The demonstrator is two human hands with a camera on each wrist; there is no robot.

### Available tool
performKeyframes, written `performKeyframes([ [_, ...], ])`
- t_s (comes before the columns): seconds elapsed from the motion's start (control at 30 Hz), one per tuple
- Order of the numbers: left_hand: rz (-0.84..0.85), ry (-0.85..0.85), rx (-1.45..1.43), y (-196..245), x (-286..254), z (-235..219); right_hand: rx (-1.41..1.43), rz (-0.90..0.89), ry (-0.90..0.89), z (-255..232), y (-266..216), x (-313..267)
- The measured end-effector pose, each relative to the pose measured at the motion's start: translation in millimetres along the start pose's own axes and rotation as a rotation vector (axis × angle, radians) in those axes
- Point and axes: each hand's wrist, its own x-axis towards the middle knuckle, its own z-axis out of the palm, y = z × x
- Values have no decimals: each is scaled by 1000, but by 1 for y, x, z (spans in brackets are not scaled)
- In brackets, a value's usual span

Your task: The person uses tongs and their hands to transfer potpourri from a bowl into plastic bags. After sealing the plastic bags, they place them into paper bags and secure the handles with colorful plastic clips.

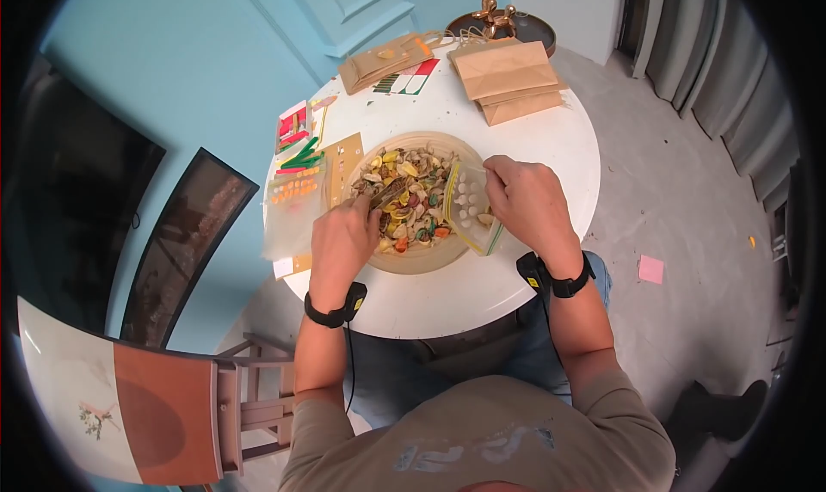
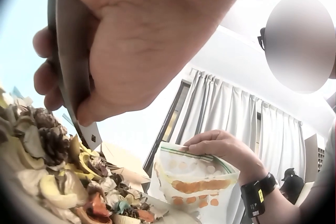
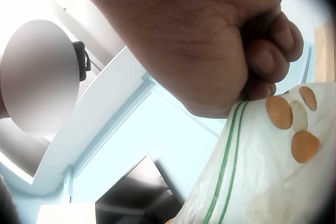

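My left hand (image 1: 344,230) grips metal tongs (image 2: 73,56), their lower end at the dried pieces in the bowl. Beige and round, the bowl (image 1: 413,260) holds a heap of potpourri (image 1: 403,201) in cream, yellow, orange and green, with pine cones (image 2: 52,145) among it. At the bowl's right side, my right hand (image 1: 532,201) pinches the top edge of a clear zip bag (image 2: 197,171) with a green-striped seal. Orange spots (image 3: 304,146) and pale round pieces (image 1: 465,191) show on or through the bag, which hangs tilted over the rim.
On the white round table (image 1: 551,144) lie folded brown paper bags (image 1: 508,75), flat kraft pouches (image 1: 385,60) and a red, white and green sheet (image 1: 413,77). Red and green sticks (image 1: 301,154) and a clear bag with orange dots (image 1: 294,191) lie left of the bowl.
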Motion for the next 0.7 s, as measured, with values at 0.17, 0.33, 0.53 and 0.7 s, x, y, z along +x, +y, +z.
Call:
performKeyframes([
  [0.17,2,28,-6,7,-4,-18,14,-4,5,1,-1,0],
  [0.33,98,54,-74,41,-11,-43,3,-8,-7,1,-2,0],
  [0.53,286,54,-186,79,-14,-32,-16,5,7,-1,-4,0],
  [0.7,338,-35,-186,90,-15,-23,-9,30,-8,-4,-4,1],
])
